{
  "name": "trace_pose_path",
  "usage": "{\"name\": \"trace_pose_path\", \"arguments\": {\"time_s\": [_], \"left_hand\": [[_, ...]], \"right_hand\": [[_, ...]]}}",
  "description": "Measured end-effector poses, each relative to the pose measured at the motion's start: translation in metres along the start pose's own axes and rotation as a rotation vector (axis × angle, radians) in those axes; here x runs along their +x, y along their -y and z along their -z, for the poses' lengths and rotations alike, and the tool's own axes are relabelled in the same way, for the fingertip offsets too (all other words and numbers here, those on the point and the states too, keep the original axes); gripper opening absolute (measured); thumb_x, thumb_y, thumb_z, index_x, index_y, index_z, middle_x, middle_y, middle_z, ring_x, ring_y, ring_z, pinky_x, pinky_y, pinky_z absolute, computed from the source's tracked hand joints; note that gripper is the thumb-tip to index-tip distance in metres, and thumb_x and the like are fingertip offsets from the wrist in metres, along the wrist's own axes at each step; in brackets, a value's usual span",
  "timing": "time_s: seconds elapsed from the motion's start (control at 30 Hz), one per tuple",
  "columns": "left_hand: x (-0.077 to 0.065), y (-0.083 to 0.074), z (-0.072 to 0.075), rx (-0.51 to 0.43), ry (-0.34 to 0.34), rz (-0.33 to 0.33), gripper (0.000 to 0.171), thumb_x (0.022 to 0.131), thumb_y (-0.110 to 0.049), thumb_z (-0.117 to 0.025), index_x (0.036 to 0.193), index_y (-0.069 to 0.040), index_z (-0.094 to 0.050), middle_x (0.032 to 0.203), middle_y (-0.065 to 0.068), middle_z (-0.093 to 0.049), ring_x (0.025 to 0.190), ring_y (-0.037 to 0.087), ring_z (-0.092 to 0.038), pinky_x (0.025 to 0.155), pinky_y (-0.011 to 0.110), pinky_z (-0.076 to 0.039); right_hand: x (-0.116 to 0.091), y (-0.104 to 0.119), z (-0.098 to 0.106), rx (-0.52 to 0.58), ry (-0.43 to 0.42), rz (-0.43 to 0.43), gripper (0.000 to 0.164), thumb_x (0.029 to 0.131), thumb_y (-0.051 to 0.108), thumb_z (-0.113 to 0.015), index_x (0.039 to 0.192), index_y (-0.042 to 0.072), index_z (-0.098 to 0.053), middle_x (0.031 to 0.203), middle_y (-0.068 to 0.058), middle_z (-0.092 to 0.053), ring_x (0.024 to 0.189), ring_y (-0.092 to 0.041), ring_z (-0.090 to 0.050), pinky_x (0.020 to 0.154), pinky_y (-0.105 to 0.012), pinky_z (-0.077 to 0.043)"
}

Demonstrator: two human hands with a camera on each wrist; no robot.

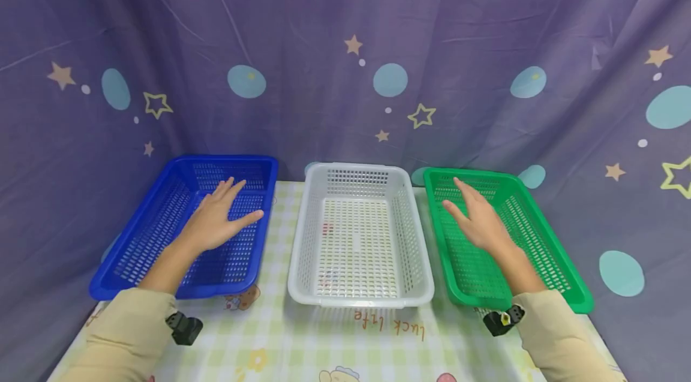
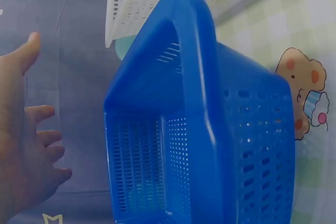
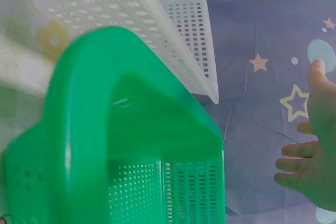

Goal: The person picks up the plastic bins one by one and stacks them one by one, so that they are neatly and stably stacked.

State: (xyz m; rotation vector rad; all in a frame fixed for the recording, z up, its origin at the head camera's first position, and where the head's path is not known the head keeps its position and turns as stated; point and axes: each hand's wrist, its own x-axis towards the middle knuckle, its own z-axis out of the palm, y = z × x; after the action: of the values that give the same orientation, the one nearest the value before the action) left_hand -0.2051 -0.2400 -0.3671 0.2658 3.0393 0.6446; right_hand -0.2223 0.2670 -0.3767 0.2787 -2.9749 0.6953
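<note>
Over the blue basket (image 1: 260, 232) my left hand (image 1: 213, 220) hovers with its fingers stretched and the thumb spread to the right. It holds nothing. My right hand (image 1: 477, 220) is held above the green basket (image 1: 545, 238), fingers extended, thumb apart, also with nothing in it. Between the two stands a white basket (image 1: 360, 301), which neither hand touches. In the left wrist view the left hand (image 2: 26, 145) appears beside the blue basket (image 2: 202, 103); the right wrist view has the right hand (image 3: 320, 145) apart from the green basket (image 3: 79, 129).
All three baskets have perforated walls and sit in a row on a checked tablecloth (image 1: 281, 346) with printed cartoons and lettering. Behind them hangs a purple curtain (image 1: 324, 22) with stars and ovals. Each wrist carries a small black device, such as the left one (image 1: 185, 328).
</note>
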Motion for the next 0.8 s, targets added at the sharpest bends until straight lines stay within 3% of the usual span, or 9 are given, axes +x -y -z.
{"name": "trace_pose_path", "arguments": {"time_s": [0.2, 0.4, 0.8], "left_hand": [[0.002, -0.004, -0.008, -0.054, 0.032, -0.009, 0.081, 0.095, -0.046, -0.055, 0.150, 0.002, -0.021, 0.154, 0.032, -0.021, 0.141, 0.053, -0.020, 0.113, 0.070, -0.022], [0.004, -0.010, -0.015, -0.072, 0.027, -0.023, 0.072, 0.097, -0.039, -0.055, 0.147, 0.006, -0.027, 0.149, 0.034, -0.029, 0.137, 0.053, -0.027, 0.113, 0.066, -0.026], [0.012, -0.026, -0.036, -0.100, 0.037, -0.058, 0.063, 0.097, -0.032, -0.054, 0.143, 0.007, -0.036, 0.146, 0.035, -0.036, 0.136, 0.053, -0.032, 0.113, 0.065, -0.030]], "right_hand": [[0.000, 0.004, -0.012, 0.064, -0.039, 0.014, 0.067, 0.100, 0.050, -0.040, 0.150, 0.006, -0.031, 0.151, -0.026, -0.035, 0.138, -0.046, -0.035, 0.110, -0.063, -0.034], [0.000, 0.009, -0.026, 0.125, -0.026, 0.058, 0.057, 0.100, 0.039, -0.050, 0.142, 0.001, -0.042, 0.141, -0.025, -0.049, 0.121, -0.043, -0.053, 0.097, -0.055, -0.050], [-0.005, 0.018, -0.048, 0.181, -0.005, 0.061, 0.048, 0.098, 0.031, -0.055, 0.133, -0.002, -0.051, 0.130, -0.025, -0.058, 0.110, -0.040, -0.062, 0.088, -0.049, -0.057]]}}
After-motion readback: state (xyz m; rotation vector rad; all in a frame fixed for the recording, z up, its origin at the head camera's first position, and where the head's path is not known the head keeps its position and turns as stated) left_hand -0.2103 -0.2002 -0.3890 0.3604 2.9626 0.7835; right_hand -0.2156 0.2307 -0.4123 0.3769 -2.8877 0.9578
